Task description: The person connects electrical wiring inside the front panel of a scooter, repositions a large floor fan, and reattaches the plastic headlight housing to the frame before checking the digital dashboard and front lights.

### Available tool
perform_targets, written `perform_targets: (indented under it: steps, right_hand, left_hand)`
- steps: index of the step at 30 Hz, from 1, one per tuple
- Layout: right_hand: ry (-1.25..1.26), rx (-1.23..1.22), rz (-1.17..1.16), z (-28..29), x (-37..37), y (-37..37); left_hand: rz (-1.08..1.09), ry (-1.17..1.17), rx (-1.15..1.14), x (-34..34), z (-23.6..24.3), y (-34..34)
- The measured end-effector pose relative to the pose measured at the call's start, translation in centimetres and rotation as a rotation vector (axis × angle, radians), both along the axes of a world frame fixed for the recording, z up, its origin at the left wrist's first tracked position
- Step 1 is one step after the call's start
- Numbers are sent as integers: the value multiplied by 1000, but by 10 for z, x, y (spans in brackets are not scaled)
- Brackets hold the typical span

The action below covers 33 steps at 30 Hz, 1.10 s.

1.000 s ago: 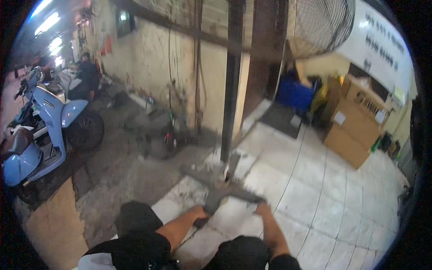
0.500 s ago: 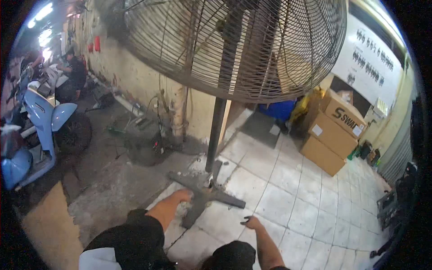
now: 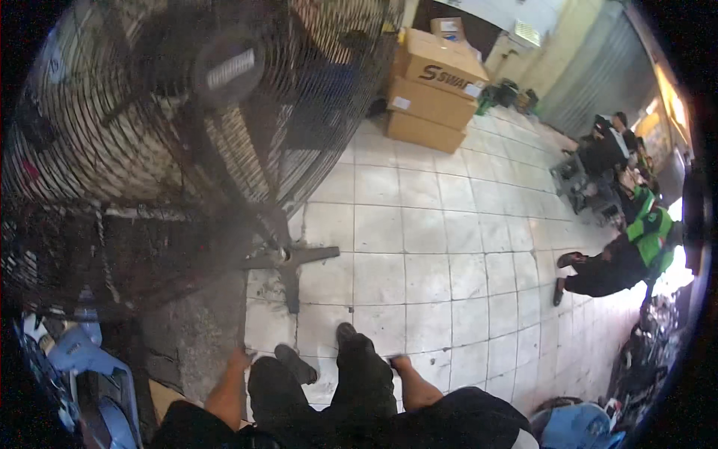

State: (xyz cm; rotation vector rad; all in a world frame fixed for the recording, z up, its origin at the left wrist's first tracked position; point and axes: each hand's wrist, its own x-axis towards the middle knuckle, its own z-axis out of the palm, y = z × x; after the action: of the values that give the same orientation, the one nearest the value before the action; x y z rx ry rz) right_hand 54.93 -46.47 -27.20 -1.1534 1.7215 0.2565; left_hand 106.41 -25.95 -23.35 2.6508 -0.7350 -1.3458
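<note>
A large pedestal fan with a dark wire cage (image 3: 232, 71) fills the upper left, very close to me. Its cross-shaped base (image 3: 292, 277) stands on the white tiles beyond my shoes (image 3: 295, 363). My left hand (image 3: 238, 361) hangs beside my left leg, over the edge between tiles and dark concrete. My right hand (image 3: 399, 364) is low beside my right leg. Neither hand touches the fan. The fingers of both are too small and indistinct to tell whether they are open or closed.
Stacked cardboard boxes (image 3: 426, 135) stand at the back, near a grey shutter (image 3: 598, 82). At right, a person in green and black (image 3: 647, 239) and other people (image 3: 609, 150) sit along the side. Blue scooters (image 3: 105, 359) are at lower left and lower right (image 3: 576, 426).
My hands have released the fan base and drawn back beside my legs. My view has swung right, bringing the fan cage over the left half and the seated people into sight.
</note>
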Motion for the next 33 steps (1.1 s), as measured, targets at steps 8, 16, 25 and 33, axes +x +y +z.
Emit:
perform_targets:
  steps: [8,16,25,33]
  right_hand:
    - [13,407,-168,218,-72,80]
    - [-165,239,300,241,146,37]
    - [-417,273,657,263,460,198]
    - [20,461,1281,280,569,288]
  left_hand:
    - [711,475,57,-62,138,185]
    - [467,-5,-604,-10,164,229]
    - [1088,-859,-1129,37,517,486]
    - [393,-1804,-1240,-23,694,559]
